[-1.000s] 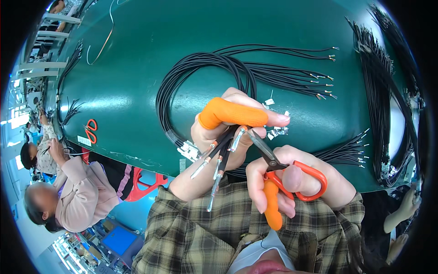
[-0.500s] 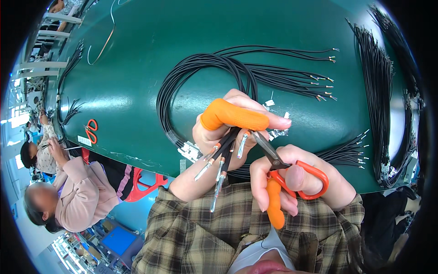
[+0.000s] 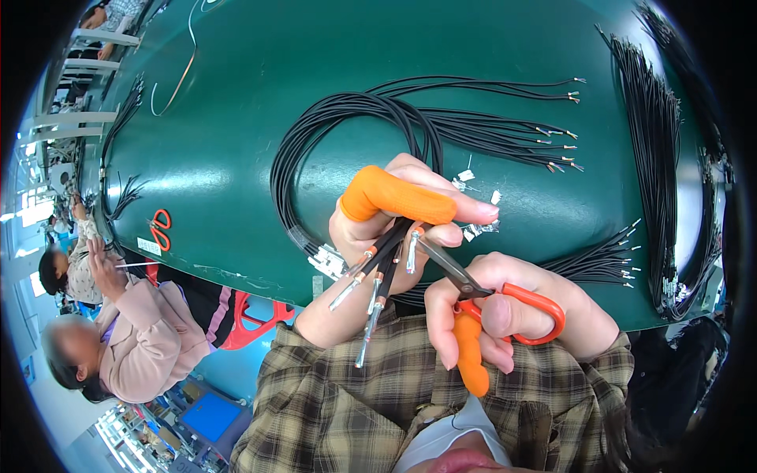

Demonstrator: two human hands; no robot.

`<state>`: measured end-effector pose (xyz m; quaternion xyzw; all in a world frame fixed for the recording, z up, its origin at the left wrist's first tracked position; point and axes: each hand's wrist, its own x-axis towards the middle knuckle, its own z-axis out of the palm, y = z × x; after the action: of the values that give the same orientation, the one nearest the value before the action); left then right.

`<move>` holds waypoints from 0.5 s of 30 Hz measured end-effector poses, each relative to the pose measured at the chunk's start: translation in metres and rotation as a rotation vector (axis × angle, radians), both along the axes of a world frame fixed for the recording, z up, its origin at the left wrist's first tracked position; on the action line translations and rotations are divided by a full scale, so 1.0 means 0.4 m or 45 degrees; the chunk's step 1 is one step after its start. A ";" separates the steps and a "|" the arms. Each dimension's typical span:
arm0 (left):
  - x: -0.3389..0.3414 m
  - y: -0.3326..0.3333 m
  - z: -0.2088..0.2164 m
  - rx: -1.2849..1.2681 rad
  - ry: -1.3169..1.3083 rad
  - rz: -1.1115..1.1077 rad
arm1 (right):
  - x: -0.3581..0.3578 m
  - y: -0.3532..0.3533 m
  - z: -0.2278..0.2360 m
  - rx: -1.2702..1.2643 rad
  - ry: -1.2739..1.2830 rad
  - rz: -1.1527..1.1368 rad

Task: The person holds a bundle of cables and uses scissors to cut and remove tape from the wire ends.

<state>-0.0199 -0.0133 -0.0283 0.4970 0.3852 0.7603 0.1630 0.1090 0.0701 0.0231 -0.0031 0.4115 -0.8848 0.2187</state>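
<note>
Several black cables (image 3: 287, 154) curve in a loop on the green table, and my left hand (image 3: 394, 197) is closed round their near ends. An orange finger cot covers one of its fingers. Stripped tips with thin wires and silvery foil (image 3: 365, 335) stick out below that hand. My right hand (image 3: 505, 315), also with an orange finger cot, grips red-handled scissors (image 3: 544, 314). The scissors' dark blades point up and left to a cable end beside my left thumb; whether they touch it I cannot tell. The cables' far ends (image 3: 564, 146) lie fanned out, tips bared.
Scraps of foil and white bits (image 3: 479, 230) lie just beyond my hands. Long cable bundles (image 3: 650, 158) line the right side, and a shorter bunch (image 3: 591, 262) rests nearer. Another pair of scissors (image 3: 161, 229) is at the left edge. A co-worker in a pink top (image 3: 154, 339) sits left.
Both hands have shifted slightly left, with the cable ends and the scissors. The blades look a little more closed. The cables lying on the table have stayed put.
</note>
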 end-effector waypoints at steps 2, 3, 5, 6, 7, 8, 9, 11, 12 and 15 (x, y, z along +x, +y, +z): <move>-0.002 -0.007 0.005 -0.063 -0.014 0.000 | -0.007 -0.001 -0.004 -0.004 0.001 0.011; -0.002 -0.001 0.005 -0.059 -0.015 -0.010 | -0.004 0.000 0.002 0.006 -0.008 0.001; -0.005 0.012 0.002 0.100 -0.013 -0.089 | 0.002 0.003 0.012 0.015 -0.021 -0.027; -0.003 0.012 0.002 0.098 -0.013 -0.091 | 0.002 0.004 0.011 0.014 -0.030 -0.040; 0.002 0.009 0.006 0.041 0.018 -0.052 | 0.003 0.005 0.009 0.013 -0.030 -0.043; 0.005 0.009 0.007 -0.016 0.048 -0.014 | 0.004 0.005 0.007 0.009 -0.010 -0.050; 0.003 0.004 0.006 -0.018 0.051 -0.008 | 0.002 0.004 0.005 0.003 0.014 -0.045; 0.001 -0.003 0.004 -0.050 0.036 0.053 | 0.003 0.008 0.004 0.004 -0.005 -0.040; 0.006 -0.004 0.009 -0.100 -0.041 0.066 | 0.005 0.012 0.006 0.010 -0.030 -0.045; -0.024 -0.010 0.009 -0.144 0.134 -0.068 | 0.009 0.022 0.018 0.035 -0.023 -0.151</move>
<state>-0.0295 -0.0172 -0.0247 0.5364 0.4221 0.7055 0.1905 0.1128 0.0789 0.0302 0.0323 0.4210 -0.8904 0.1699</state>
